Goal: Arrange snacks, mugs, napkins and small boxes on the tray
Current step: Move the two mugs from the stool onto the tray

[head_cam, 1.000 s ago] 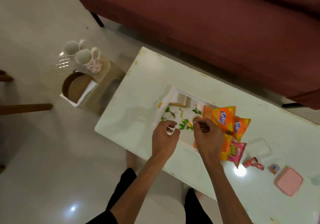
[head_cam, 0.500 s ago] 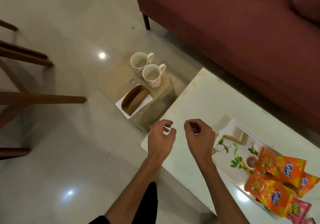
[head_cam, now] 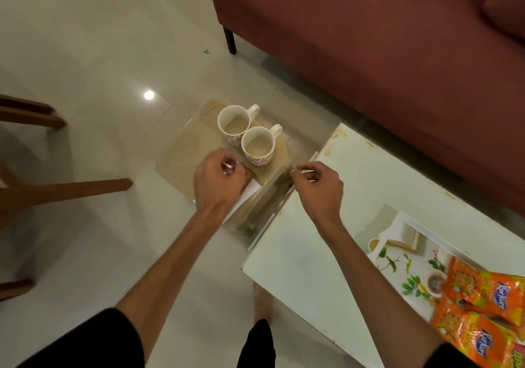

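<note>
The left hand (head_cam: pixel 218 180) and right hand (head_cam: pixel 318 187) are held loosely curled, nothing clearly grasped, near two floral mugs (head_cam: pixel 247 134) on a low stool (head_cam: pixel 193 151). Orange snack packets (head_cam: pixel 480 311) are seen lying on the floral tray (head_cam: pixel 397 265).

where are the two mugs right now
In the head view, the two mugs stand touching on a low stool left of the white table, just beyond the left hand.

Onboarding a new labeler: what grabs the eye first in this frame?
Two white floral mugs side by side on a low stool at centre, with the left hand and right hand poised just short of them. Bright orange snack packets lie on the leaf-patterned tray at lower right, under a dark red sofa.
</note>
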